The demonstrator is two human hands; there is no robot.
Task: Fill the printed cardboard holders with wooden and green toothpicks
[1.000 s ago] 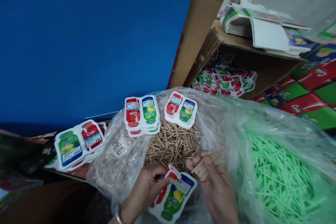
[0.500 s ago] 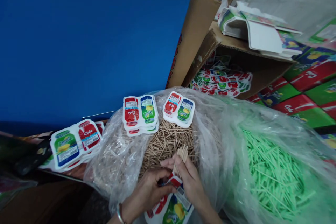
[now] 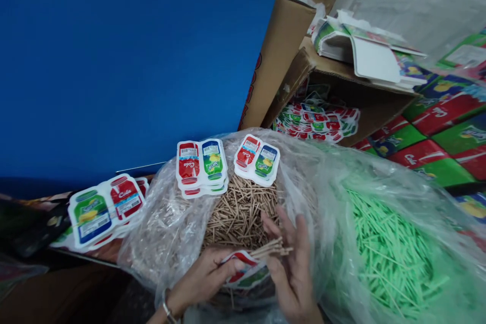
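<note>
My left hand (image 3: 207, 273), with a bracelet at the wrist, is closed on a printed Cola and Sprite packet (image 3: 246, 272) that is tilted sideways. Thin brown sticks (image 3: 270, 249) jut out of the packet's end toward the right. Beside those sticks, my right hand (image 3: 290, 263) has its fingers spread; its thumb is close to the packet, and I cannot tell if it touches. Below both hands lies a clear plastic bag (image 3: 170, 233) full of loose brown sticks (image 3: 239, 212).
Flat packets lie in a left stack (image 3: 201, 167) and a right stack (image 3: 258, 159) on the bag. More packets (image 3: 102, 212) lie far left. Green sticks (image 3: 391, 253) fill a bag at right. Behind are a cardboard box (image 3: 374, 111) of packets and a blue panel (image 3: 125, 61).
My right hand has let go of the stick bundle and spread its fingers. The packet with the sticks has turned from upright to pointing right, held by my left hand.
</note>
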